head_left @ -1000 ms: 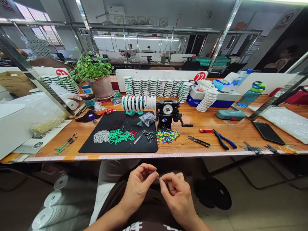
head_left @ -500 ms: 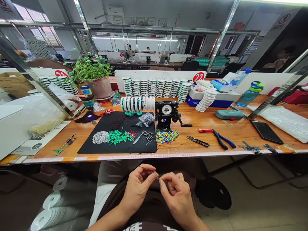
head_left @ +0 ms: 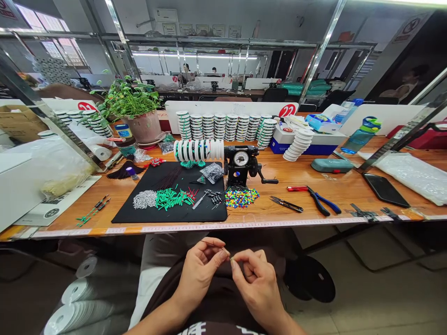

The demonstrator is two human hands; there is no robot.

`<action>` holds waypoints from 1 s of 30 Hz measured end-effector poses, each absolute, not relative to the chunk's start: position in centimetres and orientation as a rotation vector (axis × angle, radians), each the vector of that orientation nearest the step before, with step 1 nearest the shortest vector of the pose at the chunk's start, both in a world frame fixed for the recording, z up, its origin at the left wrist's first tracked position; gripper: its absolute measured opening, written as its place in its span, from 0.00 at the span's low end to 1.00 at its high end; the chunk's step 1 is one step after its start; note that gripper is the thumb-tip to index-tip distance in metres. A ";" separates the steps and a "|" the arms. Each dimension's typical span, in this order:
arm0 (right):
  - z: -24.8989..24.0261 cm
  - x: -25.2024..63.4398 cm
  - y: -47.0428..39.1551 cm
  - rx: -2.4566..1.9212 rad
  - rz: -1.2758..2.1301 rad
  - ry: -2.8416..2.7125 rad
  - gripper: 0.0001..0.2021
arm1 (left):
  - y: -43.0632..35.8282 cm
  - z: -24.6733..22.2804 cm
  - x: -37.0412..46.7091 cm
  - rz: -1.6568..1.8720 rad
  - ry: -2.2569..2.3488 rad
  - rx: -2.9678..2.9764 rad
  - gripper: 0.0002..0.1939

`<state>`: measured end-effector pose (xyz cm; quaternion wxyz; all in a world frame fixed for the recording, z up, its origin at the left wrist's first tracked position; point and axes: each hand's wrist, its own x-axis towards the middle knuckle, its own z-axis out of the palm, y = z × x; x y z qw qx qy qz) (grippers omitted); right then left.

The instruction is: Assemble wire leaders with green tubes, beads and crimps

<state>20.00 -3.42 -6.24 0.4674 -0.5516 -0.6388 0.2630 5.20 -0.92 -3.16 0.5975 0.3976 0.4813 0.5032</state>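
Over my lap, just below the table's front edge, my left hand (head_left: 204, 263) pinches with thumb and forefinger. Close beside it, my right hand (head_left: 256, 274) pinches too, its fingertips almost meeting the left ones. Whatever lies between the fingertips is too small to make out. On the black mat (head_left: 129, 215) beyond my hands are green tubes (head_left: 171, 198), small silver-grey pieces (head_left: 144, 199) and several black parts (head_left: 213, 197). Colourful beads (head_left: 242, 198) are heaped at the foot of a black hand-cranked winder (head_left: 240, 163) that carries white spools (head_left: 199, 150).
Tweezers (head_left: 286, 204), blue-handled pliers (head_left: 324, 201) and a phone (head_left: 386, 190) lie on the right side of the table. Stacked spools (head_left: 220, 126) line the back near a potted plant (head_left: 145, 125). A metal post (head_left: 391, 139) rises at the right.
My hands keep almost the same pinching pose. The view has shifted very slightly, and nothing else visibly differs.
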 end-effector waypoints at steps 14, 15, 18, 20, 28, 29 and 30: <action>-6.3 20.1 -3.5 -1.349 0.666 -1.561 0.08 | -1.0 -2.9 5.4 1.189 1.171 0.964 0.19; -6.2 20.1 -3.5 -1.345 0.661 -1.560 0.08 | -1.0 -2.9 5.4 1.187 1.172 0.965 0.19; -6.2 20.1 -3.4 -1.347 0.652 -1.560 0.08 | -1.1 -2.8 5.4 1.182 1.183 0.967 0.19; -6.2 20.0 -3.4 -1.358 0.649 -1.563 0.09 | -1.1 -2.7 5.4 1.180 1.192 0.969 0.18; -6.8 20.2 -3.1 -1.372 0.666 -1.571 0.12 | -0.7 -3.4 5.1 1.101 1.230 1.080 0.15; -6.8 20.3 -3.0 -1.369 0.664 -1.591 0.12 | -0.7 -3.5 5.0 1.108 1.216 1.102 0.15; -6.7 20.4 -2.9 -1.364 0.659 -1.615 0.12 | -0.6 -3.6 5.0 1.130 1.202 1.120 0.14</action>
